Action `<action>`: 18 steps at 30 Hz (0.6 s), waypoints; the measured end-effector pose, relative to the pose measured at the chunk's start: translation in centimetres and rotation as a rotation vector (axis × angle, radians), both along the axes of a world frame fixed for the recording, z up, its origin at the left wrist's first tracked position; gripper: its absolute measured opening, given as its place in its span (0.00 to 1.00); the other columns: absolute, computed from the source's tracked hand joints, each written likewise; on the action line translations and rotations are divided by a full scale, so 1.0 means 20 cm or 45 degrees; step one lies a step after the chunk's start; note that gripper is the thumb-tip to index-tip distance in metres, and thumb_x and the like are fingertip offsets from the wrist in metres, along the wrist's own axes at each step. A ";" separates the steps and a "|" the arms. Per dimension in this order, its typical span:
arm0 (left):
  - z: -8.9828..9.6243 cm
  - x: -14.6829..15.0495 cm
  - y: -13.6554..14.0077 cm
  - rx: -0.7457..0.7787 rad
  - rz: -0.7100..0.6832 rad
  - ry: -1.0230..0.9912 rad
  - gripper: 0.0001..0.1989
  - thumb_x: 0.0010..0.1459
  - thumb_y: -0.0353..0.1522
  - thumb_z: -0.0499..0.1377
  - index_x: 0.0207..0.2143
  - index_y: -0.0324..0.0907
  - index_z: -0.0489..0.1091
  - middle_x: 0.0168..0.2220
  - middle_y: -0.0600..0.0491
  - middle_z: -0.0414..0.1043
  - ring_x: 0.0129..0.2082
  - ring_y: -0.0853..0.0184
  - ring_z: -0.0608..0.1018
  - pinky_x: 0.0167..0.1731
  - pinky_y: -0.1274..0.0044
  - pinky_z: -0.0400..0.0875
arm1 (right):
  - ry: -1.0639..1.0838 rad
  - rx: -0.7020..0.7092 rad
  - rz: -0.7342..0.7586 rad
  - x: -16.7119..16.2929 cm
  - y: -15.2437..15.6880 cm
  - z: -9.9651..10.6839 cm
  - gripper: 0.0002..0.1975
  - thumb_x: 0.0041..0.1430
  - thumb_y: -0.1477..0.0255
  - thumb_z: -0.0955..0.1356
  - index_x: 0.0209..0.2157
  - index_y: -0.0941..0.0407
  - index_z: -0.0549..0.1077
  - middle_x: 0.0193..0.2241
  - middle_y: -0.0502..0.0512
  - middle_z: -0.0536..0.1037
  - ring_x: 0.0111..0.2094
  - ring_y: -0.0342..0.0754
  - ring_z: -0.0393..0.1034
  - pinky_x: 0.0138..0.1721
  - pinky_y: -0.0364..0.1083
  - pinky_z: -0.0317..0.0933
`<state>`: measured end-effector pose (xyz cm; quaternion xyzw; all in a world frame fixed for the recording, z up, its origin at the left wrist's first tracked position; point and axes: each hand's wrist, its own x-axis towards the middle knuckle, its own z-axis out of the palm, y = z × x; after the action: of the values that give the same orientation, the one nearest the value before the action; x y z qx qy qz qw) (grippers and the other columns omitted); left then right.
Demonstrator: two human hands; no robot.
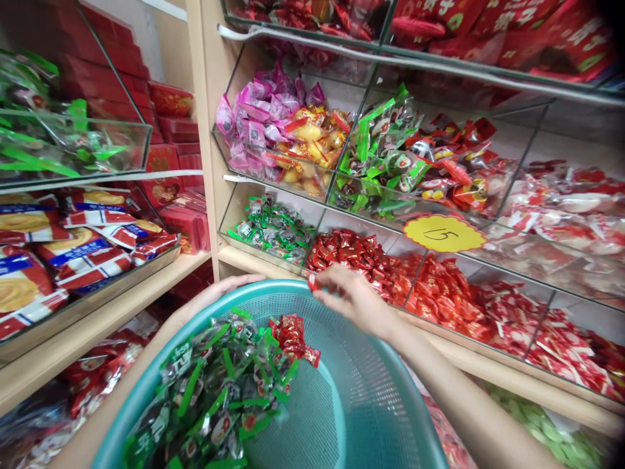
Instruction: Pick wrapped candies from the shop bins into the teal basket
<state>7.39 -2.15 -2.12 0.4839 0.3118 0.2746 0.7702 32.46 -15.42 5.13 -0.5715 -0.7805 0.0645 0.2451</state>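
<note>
A teal plastic mesh basket [361, 397] fills the lower middle of the view. My left hand [222, 288] grips its far left rim from outside, partly hidden behind it. My right hand [354, 298] is above the far right rim, closed in a pinch on a small red-wrapped candy [312, 282]. Inside the basket, green-and-clear wrapped candies [215, 391] pile up on the left. Several red-wrapped candies [291, 335] lie at that pile's right edge. Just beyond my right hand is a shelf bin of red-wrapped candies [349, 254].
Small green packets [273, 225] fill the bin left of the red candies. More clear bins rise above, with pink packets [263, 107] and a yellow price tag [444, 233]. A wooden upright [208, 117] divides these from side shelves of striped snack packs [92, 234].
</note>
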 end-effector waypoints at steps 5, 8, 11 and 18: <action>0.01 0.00 0.00 -0.120 -0.086 0.046 0.20 0.60 0.36 0.53 0.48 0.29 0.66 0.48 0.45 0.67 0.49 0.59 0.70 0.49 0.66 0.67 | -0.395 -0.468 -0.109 -0.07 -0.17 -0.22 0.09 0.61 0.71 0.63 0.40 0.56 0.72 0.39 0.57 0.74 0.39 0.48 0.70 0.38 0.45 0.61; 0.00 0.00 0.01 -0.132 -0.072 0.046 0.21 0.61 0.38 0.53 0.48 0.29 0.66 0.48 0.45 0.67 0.49 0.59 0.70 0.49 0.67 0.67 | -0.621 -0.656 -0.228 -0.09 -0.19 -0.29 0.10 0.59 0.75 0.62 0.41 0.57 0.73 0.42 0.59 0.75 0.40 0.51 0.72 0.36 0.45 0.61; 0.00 0.00 0.01 -0.140 -0.072 0.044 0.21 0.61 0.37 0.53 0.49 0.29 0.66 0.49 0.44 0.67 0.49 0.59 0.70 0.49 0.67 0.67 | -0.708 -0.705 -0.270 -0.12 -0.18 -0.31 0.13 0.59 0.78 0.61 0.44 0.57 0.71 0.43 0.60 0.75 0.43 0.51 0.71 0.38 0.45 0.61; 0.00 -0.01 0.01 -0.137 -0.094 0.040 0.21 0.60 0.37 0.54 0.49 0.29 0.66 0.48 0.45 0.67 0.48 0.59 0.70 0.48 0.67 0.68 | -0.742 -0.726 -0.291 -0.18 -0.12 -0.33 0.14 0.57 0.79 0.61 0.44 0.59 0.71 0.43 0.61 0.75 0.44 0.54 0.72 0.39 0.47 0.63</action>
<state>7.21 -2.00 -2.05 0.4573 0.3202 0.2210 0.7997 28.95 -17.91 -1.43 -0.6935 -0.6998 0.0859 -0.1481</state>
